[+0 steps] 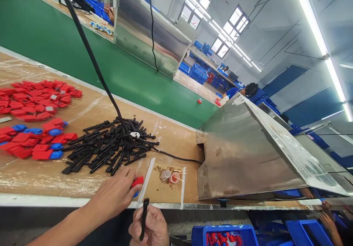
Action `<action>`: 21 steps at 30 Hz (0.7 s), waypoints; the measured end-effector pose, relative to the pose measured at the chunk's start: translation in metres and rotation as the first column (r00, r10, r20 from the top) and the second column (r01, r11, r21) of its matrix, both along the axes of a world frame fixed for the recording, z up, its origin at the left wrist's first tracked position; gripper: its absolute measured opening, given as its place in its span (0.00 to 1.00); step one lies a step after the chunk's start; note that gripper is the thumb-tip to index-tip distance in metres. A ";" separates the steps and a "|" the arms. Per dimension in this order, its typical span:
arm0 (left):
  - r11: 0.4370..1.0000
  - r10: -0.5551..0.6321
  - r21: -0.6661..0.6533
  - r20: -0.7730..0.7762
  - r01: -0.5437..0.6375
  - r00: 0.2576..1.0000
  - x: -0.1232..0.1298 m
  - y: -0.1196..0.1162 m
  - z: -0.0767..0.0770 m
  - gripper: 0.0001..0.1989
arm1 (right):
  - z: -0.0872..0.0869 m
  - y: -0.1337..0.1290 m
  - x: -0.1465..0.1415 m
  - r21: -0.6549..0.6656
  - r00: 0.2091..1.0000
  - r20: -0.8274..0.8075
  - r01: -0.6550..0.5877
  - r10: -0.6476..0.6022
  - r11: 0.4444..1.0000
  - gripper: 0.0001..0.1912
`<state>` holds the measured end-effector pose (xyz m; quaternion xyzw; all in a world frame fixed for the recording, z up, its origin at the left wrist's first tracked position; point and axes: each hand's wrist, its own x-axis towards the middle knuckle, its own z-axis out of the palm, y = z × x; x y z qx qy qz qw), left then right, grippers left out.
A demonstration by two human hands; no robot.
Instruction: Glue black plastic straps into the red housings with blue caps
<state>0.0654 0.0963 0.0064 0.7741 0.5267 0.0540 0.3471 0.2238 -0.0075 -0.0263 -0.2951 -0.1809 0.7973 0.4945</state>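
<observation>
My left hand (117,191) reaches over the bench's front edge, its fingers closed on a small red and blue plastic piece (137,182). Just past the edge, my right hand (150,225) pinches a slim black plastic stick (144,218) with a wider end, held upright. A heap of similar black sticks (110,146) lies beyond my left hand. To its left are red pieces with blue parts (41,141), and behind them a pile of plain red pieces (33,99).
Two small cups (174,177) with thin sticks stand on stained cardboard. A metal box (248,157) rises at right; black cables (91,51) cross the bench. Below the edge, a blue crate (231,231) contains red pieces. A green divider (82,66) runs behind; other people work nearby.
</observation>
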 end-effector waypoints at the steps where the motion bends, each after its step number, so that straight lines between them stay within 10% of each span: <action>1: 1.000 0.014 -0.007 0.031 -0.014 0.999 0.000 -0.001 -0.002 0.13 | 0.000 0.001 -0.001 0.002 0.999 0.001 0.032 -0.032 0.999 0.29; 8: 0.968 0.200 -0.222 0.424 -0.113 0.883 -0.003 -0.004 -0.010 0.17 | 0.011 0.005 -0.009 0.040 0.973 -0.007 0.229 -0.229 0.973 0.24; 15: 0.786 0.538 -0.616 0.636 -0.054 0.553 -0.013 -0.021 -0.016 0.49 | 0.019 -0.002 -0.003 0.031 0.976 0.126 0.176 -0.178 0.984 0.26; 21: 0.653 0.733 -0.756 0.647 0.048 0.212 -0.022 -0.040 0.005 0.38 | 0.014 -0.009 -0.011 -0.019 0.930 0.208 0.314 -0.303 0.949 0.30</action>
